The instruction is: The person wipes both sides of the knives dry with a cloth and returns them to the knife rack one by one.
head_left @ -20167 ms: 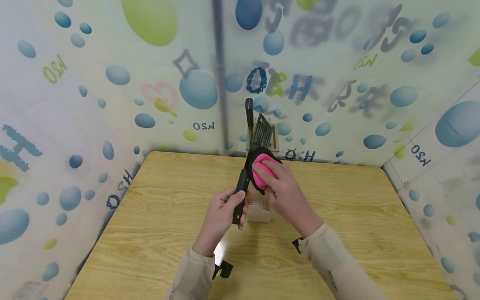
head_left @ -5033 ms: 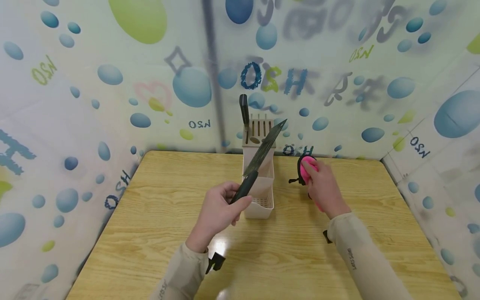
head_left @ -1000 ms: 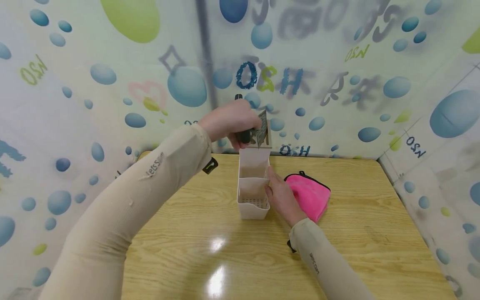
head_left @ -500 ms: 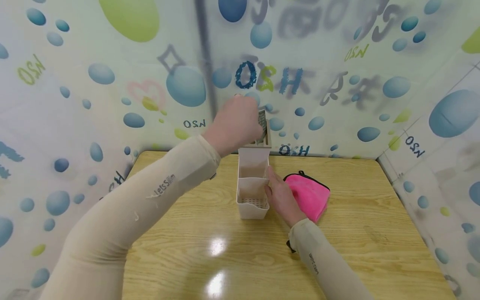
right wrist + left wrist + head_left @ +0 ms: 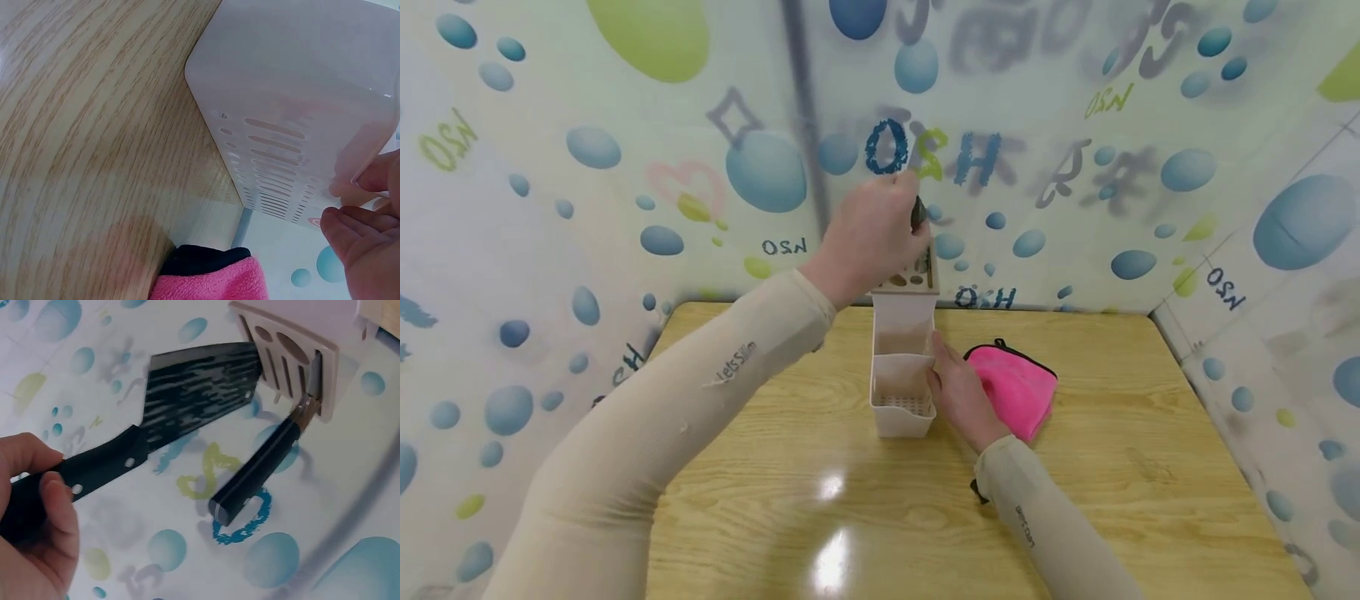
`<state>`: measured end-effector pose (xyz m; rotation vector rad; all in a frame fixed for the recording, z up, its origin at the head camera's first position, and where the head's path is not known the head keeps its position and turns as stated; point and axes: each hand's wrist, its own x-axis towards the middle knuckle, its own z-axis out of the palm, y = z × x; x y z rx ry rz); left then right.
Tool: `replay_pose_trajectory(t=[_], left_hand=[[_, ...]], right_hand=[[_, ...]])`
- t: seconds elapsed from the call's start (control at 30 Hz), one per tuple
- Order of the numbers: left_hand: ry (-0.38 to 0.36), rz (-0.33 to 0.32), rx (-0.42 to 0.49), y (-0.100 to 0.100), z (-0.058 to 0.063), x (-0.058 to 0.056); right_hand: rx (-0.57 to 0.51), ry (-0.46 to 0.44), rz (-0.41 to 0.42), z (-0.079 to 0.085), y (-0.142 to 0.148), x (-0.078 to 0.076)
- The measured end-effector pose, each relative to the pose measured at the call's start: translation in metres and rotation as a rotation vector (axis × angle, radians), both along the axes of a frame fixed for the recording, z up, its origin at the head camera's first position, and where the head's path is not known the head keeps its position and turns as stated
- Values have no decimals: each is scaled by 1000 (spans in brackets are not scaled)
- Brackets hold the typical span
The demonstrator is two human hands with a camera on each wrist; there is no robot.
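Observation:
My left hand [image 5: 872, 237] is raised over the knife holder [image 5: 904, 321] at the back of the table. It grips the black handle of a cleaver [image 5: 200, 387] whose dark patterned blade points down, its far end at an outer slot in the holder's slotted top [image 5: 284, 353]. A second knife [image 5: 259, 469] with a black handle stands in the slot at the opposite end. My right hand [image 5: 966, 396] holds the pale holder's right side, with the thumb at the rim and fingertips against the outer wall.
A pink cloth [image 5: 1018, 387] with black edging and a loop lies on the wooden table [image 5: 1112, 467], just right of the holder. Bubble-patterned walls [image 5: 1045, 100] rise behind and at both sides. Open compartments [image 5: 902, 387] form the holder's front.
Earlier my right hand wiped the cleaver with the pink cloth; the cloth now lies on the table. My left hand has lifted the cleaver over the holder and turned its blade down to the slots.

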<state>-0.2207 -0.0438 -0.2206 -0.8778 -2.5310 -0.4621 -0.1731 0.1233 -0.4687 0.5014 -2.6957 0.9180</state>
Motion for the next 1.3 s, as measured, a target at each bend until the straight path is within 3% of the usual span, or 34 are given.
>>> replay_pose_trajectory(t=[0.27,0.93,1.3], left_hand=[[-20,-79,110,-3,0,-14],[-53,-83,187,0,-4,-32],[-117,-54,204,6,-11,-45]], right_hand=[[13,-11,-14,0,0,-1],[11,-23,-23,2,-2,-1],[-2,-37,-24,1,-1,-2]])
